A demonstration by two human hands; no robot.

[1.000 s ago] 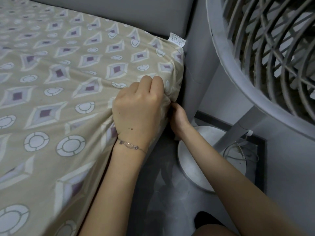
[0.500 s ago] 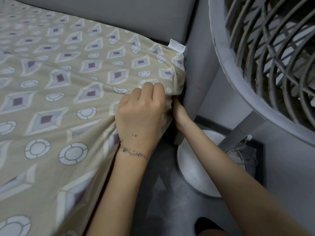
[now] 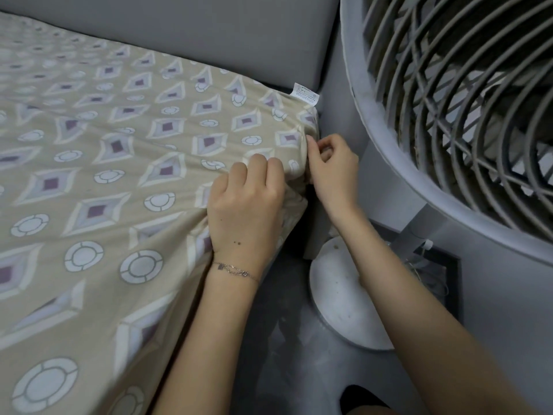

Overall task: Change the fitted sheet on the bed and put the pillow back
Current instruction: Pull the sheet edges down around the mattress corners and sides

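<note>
A beige fitted sheet [image 3: 125, 163] with a purple diamond and white ring pattern covers the bed, and its white care label [image 3: 305, 95] sticks up at the far corner. My left hand [image 3: 248, 205] grips a bunch of the sheet at the mattress's side edge near that corner, its fingertips hidden in the fabric. My right hand [image 3: 333, 167] is just right of it, pinching the sheet's edge at the corner with curled fingers. No pillow is in view.
A grey padded headboard [image 3: 209, 40] runs behind the mattress. A large grey standing fan [image 3: 454, 121] fills the right side, its round white base [image 3: 344, 298] on the dark floor under my right forearm. The gap between bed and fan is narrow.
My right hand has come up from under the mattress corner and now shows beside the sheet's corner. My left hand has kept its grip on the bunched sheet edge.
</note>
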